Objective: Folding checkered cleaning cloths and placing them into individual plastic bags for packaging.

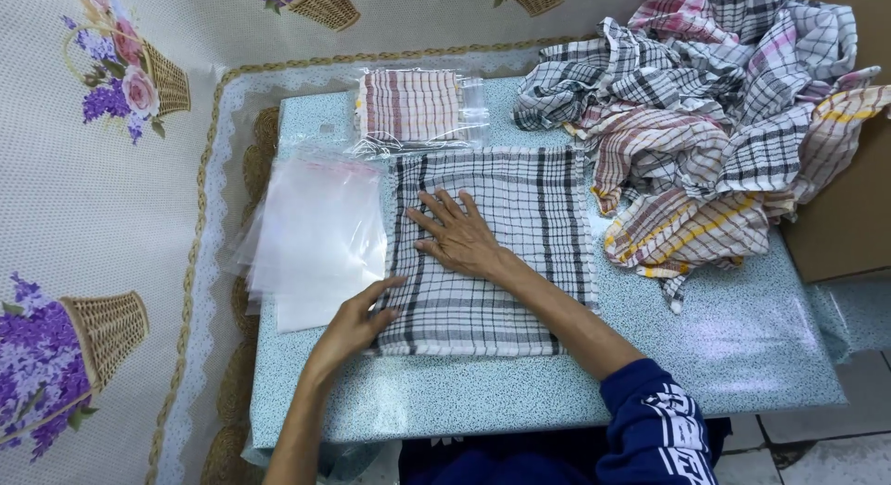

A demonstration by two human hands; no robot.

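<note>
A black-and-white checked cloth (520, 216) lies flat and squared on a small speckled light-blue table (742, 336). My right hand (457, 234) rests palm down on the cloth's left half with fingers spread. At the cloth's near left corner sits my left hand (357, 320), its fingers curled on the edge, so the grip is hard to read. Just left of the cloth lies a stack of clear plastic bags (316, 234).
A bagged, folded red-striped cloth (410, 106) lies at the table's back edge. A heap of loose checked cloths (715, 104) fills the back right. A floral mat (102, 216) covers the floor to the left. A brown board (849, 234) stands at the right.
</note>
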